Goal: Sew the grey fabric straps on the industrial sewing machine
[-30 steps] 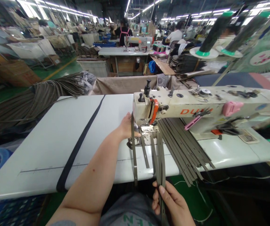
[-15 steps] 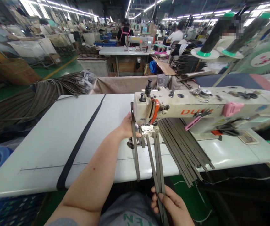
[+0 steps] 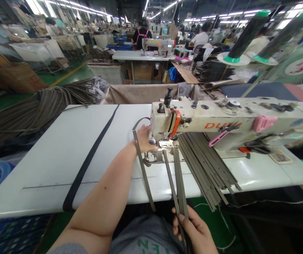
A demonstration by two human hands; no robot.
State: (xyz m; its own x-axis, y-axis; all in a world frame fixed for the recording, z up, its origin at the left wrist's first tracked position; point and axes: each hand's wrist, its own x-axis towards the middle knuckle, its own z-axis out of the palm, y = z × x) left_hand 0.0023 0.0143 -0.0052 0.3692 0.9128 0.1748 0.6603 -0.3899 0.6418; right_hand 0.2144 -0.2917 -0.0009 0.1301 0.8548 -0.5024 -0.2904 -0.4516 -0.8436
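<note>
The right hand (image 3: 196, 227) is closed, thumb against curled fingers, on a few olive-grey strips (image 3: 178, 180), pinching them together just off the near edge of the table. From that pinch the strips run up, spreading a little apart, to the stitching area beneath the head of the sewing machine (image 3: 193, 118). Over there the left hand (image 3: 144, 139) lies beside the machine head, thumb pointing in toward the metal plate (image 3: 153, 157); its fingertips are partly out of my sight, so I can't tell whether they clasp anything. A narrow strap (image 3: 145, 176) bends in a loop behind that hand and comes down past the wrist to the table's near edge.

To the right of the stitching area, a fan of cut strips (image 3: 206, 173) lies under the machine's arm. A dark band (image 3: 93, 155) crosses the white table (image 3: 42, 151) on the left, and beyond the table a great heap of long strips (image 3: 13, 116) spills down. Further off, a person in pink straps (image 3: 142, 38) is at another machine (image 3: 158, 46).
</note>
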